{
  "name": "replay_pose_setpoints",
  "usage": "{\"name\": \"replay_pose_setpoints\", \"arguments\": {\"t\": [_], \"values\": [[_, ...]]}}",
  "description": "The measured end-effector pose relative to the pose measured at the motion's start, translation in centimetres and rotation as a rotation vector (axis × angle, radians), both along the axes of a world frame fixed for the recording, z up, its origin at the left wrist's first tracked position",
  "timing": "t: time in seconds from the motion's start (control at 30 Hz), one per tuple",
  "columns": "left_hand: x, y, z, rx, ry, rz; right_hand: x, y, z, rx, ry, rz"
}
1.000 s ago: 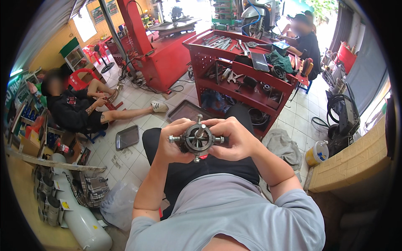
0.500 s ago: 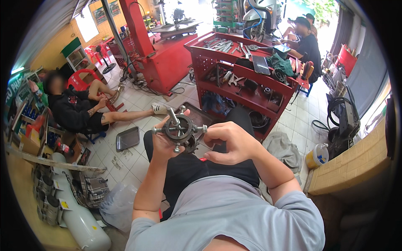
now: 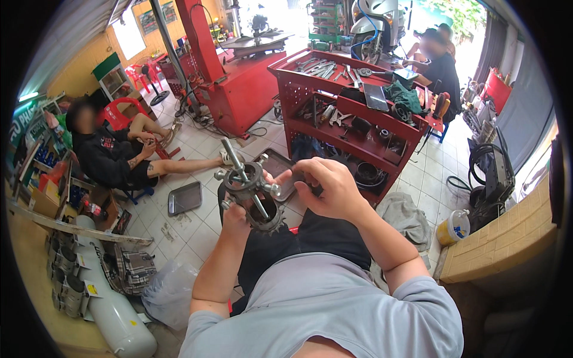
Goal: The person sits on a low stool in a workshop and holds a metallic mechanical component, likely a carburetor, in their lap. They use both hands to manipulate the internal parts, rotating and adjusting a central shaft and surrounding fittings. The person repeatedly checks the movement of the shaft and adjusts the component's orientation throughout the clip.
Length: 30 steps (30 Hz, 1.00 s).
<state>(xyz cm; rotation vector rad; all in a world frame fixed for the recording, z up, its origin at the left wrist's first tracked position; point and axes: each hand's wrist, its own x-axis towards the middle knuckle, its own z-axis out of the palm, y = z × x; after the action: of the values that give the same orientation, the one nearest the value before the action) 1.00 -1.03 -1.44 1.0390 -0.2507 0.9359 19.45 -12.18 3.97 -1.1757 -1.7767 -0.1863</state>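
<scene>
My left hand (image 3: pixel 234 219) is closed around a dark metal ring tool (image 3: pixel 243 186) with several bolts sticking out of its sides. A long steel rod (image 3: pixel 233 154) runs through the ring and leans up to the left. Below the ring, on the same axis, sits a hollow round part with a toothed rim (image 3: pixel 271 224). Part of the assembly's far side is hidden by the hand and the ring. My right hand (image 3: pixel 331 190) hovers just right of the tool, apart from it, fingers bent, thumb spread and nothing visible in it.
Ahead stands a red tool cart (image 3: pixel 352 128) with wrenches and a phone on top. Metal trays (image 3: pixel 185 198) (image 3: pixel 277 167) lie on the tiled floor. A seated person (image 3: pixel 110 149) stretches a leg toward me from the left. Grey cloth (image 3: pixel 403 218) and a yellow tub (image 3: pixel 452 230) lie right.
The ring tool has tipped over, showing more of the rod and the hollow toothed part. My right hand has risen slightly and drawn away from the side bolt.
</scene>
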Motion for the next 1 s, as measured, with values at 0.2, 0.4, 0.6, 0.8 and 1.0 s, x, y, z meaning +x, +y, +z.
{"name": "replay_pose_setpoints", "arguments": {"t": [0.2,0.4,0.6,0.8,1.0], "values": [[-0.3,-0.1,-1.3,0.03,0.137,0.075,0.8,0.8,-0.7,-0.008,-0.112,0.0],[-1.2,0.7,-2.6,-0.019,0.195,-0.042,0.7,0.7,-0.6,-0.064,-0.169,-0.083],[-1.1,1.2,-3.0,0.015,0.201,-0.076,1.1,0.5,-0.5,-0.171,-0.219,-0.14],[-1.3,1.6,-3.3,0.044,0.179,-0.074,0.9,0.6,-0.7,-0.158,-0.106,-0.067],[-1.0,0.9,-2.4,0.089,0.158,-0.024,0.7,0.2,0.2,-0.245,-0.115,-0.086]]}}
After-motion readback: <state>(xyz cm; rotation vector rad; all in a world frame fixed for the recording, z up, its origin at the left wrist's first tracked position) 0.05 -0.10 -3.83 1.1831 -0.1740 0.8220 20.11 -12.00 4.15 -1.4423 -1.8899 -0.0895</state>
